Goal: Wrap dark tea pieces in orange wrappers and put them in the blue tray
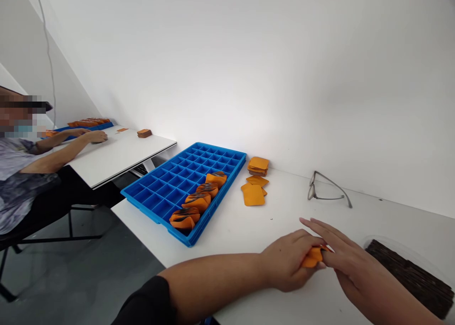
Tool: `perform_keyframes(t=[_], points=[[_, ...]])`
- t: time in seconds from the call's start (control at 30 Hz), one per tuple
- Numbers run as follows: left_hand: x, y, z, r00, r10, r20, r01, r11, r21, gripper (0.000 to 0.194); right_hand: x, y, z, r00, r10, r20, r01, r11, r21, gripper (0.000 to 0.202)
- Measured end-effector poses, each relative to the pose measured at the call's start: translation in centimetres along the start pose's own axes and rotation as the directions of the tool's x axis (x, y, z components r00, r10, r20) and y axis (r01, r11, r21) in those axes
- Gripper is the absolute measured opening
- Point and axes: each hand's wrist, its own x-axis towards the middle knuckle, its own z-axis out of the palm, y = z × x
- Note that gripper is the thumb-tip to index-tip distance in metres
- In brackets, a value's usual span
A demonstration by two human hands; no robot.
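My left hand (pixel 293 258) is closed around a small folded orange sheet (pixel 313 257) over the front of the table. My right hand (pixel 350 254) meets it from the right. Two of its fingers stretch out past my left knuckles, while a lower finger or thumb presses at the sheet's open end. A dark bit shows there; the rest is hidden by my fingers. Beyond my hands lie loose orange square sheets (pixel 253 195) and a stack of them (pixel 258 164). Dark brown strips (pixel 408 280) lie piled to the right on a clear plastic dish.
A blue compartment tray (pixel 156 216) stands left, with several orange folded bundles (pixel 196 201) along its right side. Eyeglasses (pixel 329 197) lie near the wall. Farther left, a co-worker (pixel 21 173) sits at another white table (pixel 117 161) with a blue tray and an orange stack (pixel 144 133).
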Motion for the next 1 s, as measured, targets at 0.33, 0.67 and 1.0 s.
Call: perform_keyframes(t=[0.33,0.67,1.0], points=[[-0.1,0.4,-0.2,0.998,-0.063,-0.013,0.062,0.996,-0.056,0.046,-0.3,0.5,-1.1,0.997,-0.045,-0.069,0.041,0.997,-0.058,0.055],[-0.3,0.4,-0.5,0.993,-0.118,-0.020,0.117,0.991,-0.071,0.049,-0.4,0.7,-1.4,0.988,0.005,-0.155,0.001,0.999,0.040,0.051],[-0.1,0.0,-0.3,0.997,-0.083,0.010,0.083,0.997,-0.001,0.052,-0.6,0.5,0.2,0.999,0.012,-0.035,-0.011,1.000,0.027,0.051]])
